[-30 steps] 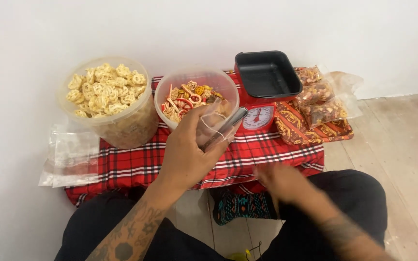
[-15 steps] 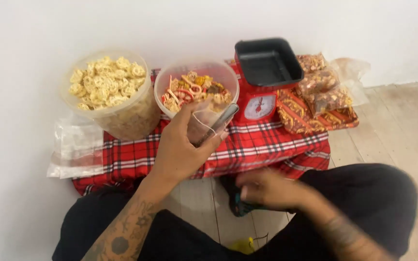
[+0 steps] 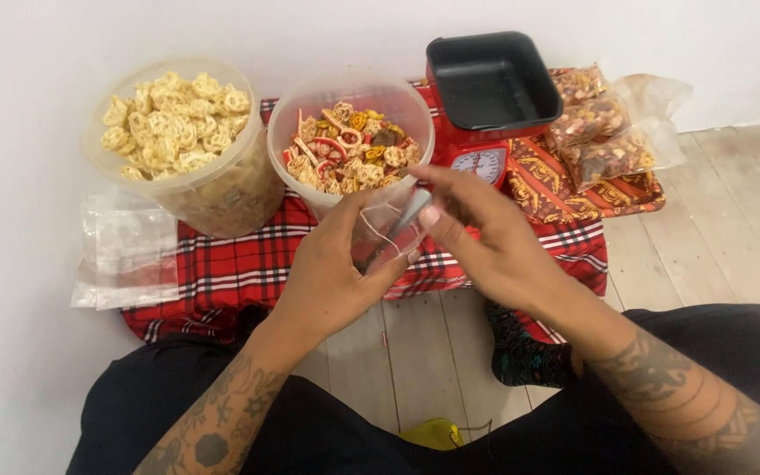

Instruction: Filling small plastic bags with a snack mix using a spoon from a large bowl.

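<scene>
A small clear plastic bag (image 3: 384, 230) and a metal spoon (image 3: 400, 226) are being gripped by the left hand (image 3: 332, 273) and pinched by the right hand (image 3: 485, 237), over a red plaid cloth (image 3: 257, 264) on pale wooden floorboards (image 3: 723, 237) beside a white wall (image 3: 310, 35).

— What kind of place is this?

— It looks like a room in a home, used for packing snacks by hand. The person sits on a wooden plank floor (image 3: 732, 229) against a plain white wall (image 3: 310, 35).

— What shows the packing?

— A red checked cloth (image 3: 248, 264) carries two big tubs of crackers (image 3: 178, 132), a small red kitchen scale (image 3: 485, 158) with a black pan, filled snack bags (image 3: 604, 132) on a patterned tray, and empty clear bags (image 3: 125, 255) at the side
</scene>
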